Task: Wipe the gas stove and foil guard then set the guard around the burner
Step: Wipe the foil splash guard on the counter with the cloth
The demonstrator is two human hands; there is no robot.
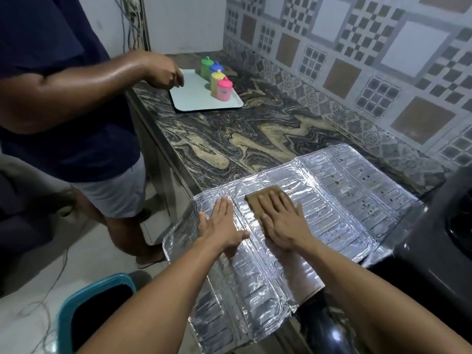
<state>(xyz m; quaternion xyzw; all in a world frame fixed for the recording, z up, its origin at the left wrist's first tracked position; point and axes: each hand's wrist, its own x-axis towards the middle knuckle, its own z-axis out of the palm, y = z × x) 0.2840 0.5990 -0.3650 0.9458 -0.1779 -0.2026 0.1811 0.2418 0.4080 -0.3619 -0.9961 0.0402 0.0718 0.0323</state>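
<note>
The silver foil guard lies unfolded flat on the marbled counter, its near panels hanging over the counter's front edge. Brown specks dot its far right panels. My right hand presses flat on a brown cloth on the guard's middle panel. My left hand lies flat, fingers together, on the panel just left of it, holding nothing. The black gas stove sits at the right edge, only partly in view, with its burner barely showing.
Another person in a dark shirt stands at the left, one hand at a white tray with several coloured lidded jars. A teal bin stands on the floor below. A patterned tile wall backs the counter.
</note>
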